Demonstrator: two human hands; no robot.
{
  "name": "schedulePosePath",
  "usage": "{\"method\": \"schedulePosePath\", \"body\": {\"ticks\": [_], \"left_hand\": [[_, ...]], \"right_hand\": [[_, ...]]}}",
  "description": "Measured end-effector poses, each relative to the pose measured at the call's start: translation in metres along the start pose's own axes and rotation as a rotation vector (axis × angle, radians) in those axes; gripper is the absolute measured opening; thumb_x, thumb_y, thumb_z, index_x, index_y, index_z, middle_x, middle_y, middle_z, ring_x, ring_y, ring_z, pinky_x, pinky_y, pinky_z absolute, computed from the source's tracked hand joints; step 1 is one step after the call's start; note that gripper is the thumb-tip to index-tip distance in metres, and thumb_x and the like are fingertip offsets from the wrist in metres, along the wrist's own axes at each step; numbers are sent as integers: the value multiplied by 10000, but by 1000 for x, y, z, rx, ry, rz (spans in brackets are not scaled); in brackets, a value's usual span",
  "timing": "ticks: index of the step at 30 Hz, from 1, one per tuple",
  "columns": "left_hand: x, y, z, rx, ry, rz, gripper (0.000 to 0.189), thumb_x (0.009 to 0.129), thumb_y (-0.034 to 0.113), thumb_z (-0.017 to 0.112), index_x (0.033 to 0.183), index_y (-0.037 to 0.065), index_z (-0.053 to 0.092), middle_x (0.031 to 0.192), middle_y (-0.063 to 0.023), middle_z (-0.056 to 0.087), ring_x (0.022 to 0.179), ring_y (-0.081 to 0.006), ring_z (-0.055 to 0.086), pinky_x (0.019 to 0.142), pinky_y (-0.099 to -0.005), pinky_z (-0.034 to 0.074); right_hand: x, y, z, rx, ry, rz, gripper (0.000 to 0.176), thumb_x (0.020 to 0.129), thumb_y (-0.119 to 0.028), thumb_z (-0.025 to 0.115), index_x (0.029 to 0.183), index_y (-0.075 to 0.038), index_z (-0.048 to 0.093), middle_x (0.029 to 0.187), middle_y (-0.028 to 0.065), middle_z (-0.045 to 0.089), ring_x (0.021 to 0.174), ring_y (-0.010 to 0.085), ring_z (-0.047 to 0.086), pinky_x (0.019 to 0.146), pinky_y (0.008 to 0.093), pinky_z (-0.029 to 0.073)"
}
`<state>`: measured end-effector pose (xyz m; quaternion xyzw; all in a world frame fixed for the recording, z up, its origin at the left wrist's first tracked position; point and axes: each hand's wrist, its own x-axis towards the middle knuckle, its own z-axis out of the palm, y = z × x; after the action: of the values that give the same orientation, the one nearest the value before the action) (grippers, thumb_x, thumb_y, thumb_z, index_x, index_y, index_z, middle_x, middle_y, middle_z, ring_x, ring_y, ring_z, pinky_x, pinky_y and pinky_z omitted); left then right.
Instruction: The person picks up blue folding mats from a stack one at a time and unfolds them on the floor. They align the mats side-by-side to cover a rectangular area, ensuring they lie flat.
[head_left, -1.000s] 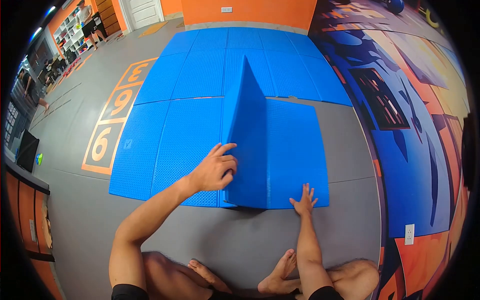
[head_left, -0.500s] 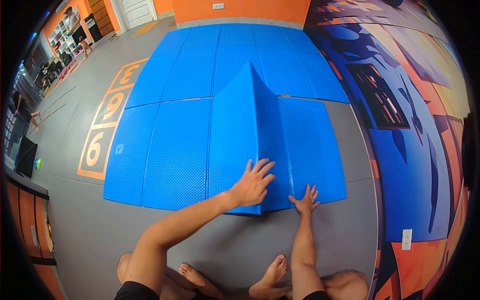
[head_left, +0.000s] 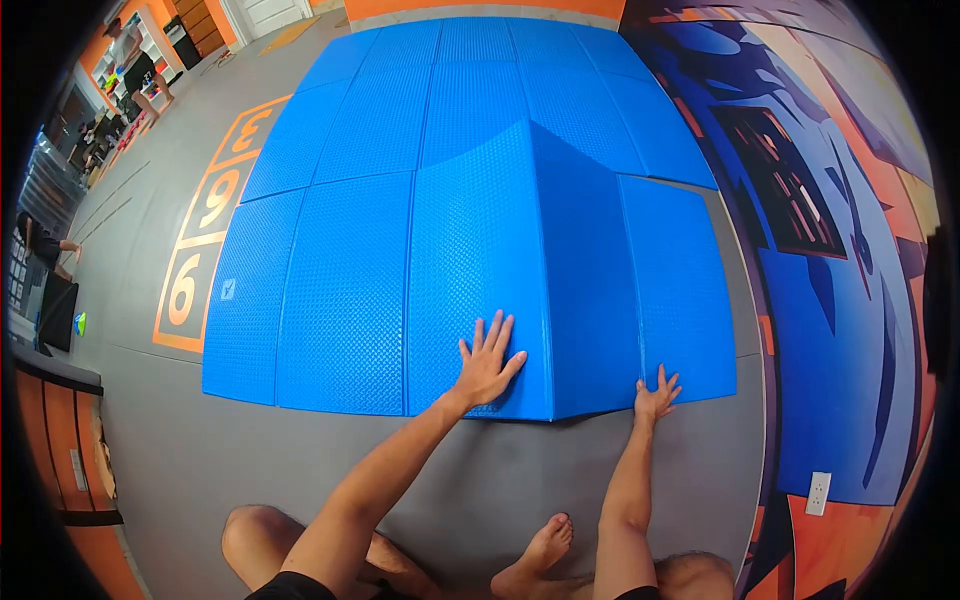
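A blue folding mat [head_left: 345,300] lies across the floor in panels, its near right part raised into a ridge. My left hand [head_left: 487,365] rests with spread fingers on the sloping panel just left of the ridge, near the front edge. At the mat's front right edge, my right hand [head_left: 656,396] touches the flat end panel beside a fold line, its fingers apart. Neither hand holds anything.
A second blue mat [head_left: 380,120] lies behind, up to the orange wall. Orange-framed numbers [head_left: 200,235] mark the grey floor at left. A painted wall [head_left: 830,300] stands at right. Two people [head_left: 135,65] are at the far left.
The ridge is lower and broader, and the right end panel has shifted right. My left hand has come down flat on the left slope. My right hand has moved right along the edge.
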<state>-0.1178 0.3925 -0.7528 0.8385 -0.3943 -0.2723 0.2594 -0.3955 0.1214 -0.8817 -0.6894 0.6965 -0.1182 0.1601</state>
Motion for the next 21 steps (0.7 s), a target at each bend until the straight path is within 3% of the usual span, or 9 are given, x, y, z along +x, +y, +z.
{"method": "schedulePosePath", "body": {"ticks": [4, 5, 8, 15, 21], "left_hand": [[-3, -56, 50, -106, 442, 171, 790, 987, 573, 458, 1581, 102, 233, 1639, -198, 175, 1509, -472, 85, 1160, -693, 103], [-6, -67, 54, 12, 467, 143, 791, 962, 597, 486, 1548, 92, 318, 1606, -223, 233, 1491, -475, 141, 1136, -724, 111], [-15, -62, 48, 328, 231, -26, 800, 952, 606, 492, 1542, 86, 341, 1610, -219, 235, 1486, -472, 156, 1108, -761, 90], [-10, -71, 71, 498, 284, -1, 788, 987, 622, 403, 1573, 106, 297, 1634, -202, 199, 1515, -462, 77, 1103, -776, 24], [-10, -68, 69, 492, 288, 17, 763, 991, 617, 398, 1555, 105, 344, 1625, -201, 223, 1513, -473, 65, 1095, -783, -4]], "right_hand": [[25, 21, 10, -6, 58, 14, 703, 813, -232, 807, 1440, -371, 523, 1645, 61, 265, 1514, 351, 209, 1150, 705, 183], [29, 25, 11, -16, 75, 16, 675, 843, -246, 783, 1446, -386, 511, 1647, 39, 264, 1511, 341, 228, 1132, 729, 184], [28, 16, -3, -75, 23, 60, 645, 871, -251, 758, 1443, -407, 505, 1646, 16, 269, 1518, 322, 216, 1113, 754, 179], [62, 33, -5, -264, -11, 143, 551, 1006, -319, 554, 1511, -449, 376, 1674, -10, 176, 1531, 308, 170, 1087, 795, 148], [98, 52, -28, -342, -73, 149, 556, 1034, -349, 506, 1531, -487, 298, 1680, -14, 151, 1530, 316, 172, 1065, 792, 201]]}}
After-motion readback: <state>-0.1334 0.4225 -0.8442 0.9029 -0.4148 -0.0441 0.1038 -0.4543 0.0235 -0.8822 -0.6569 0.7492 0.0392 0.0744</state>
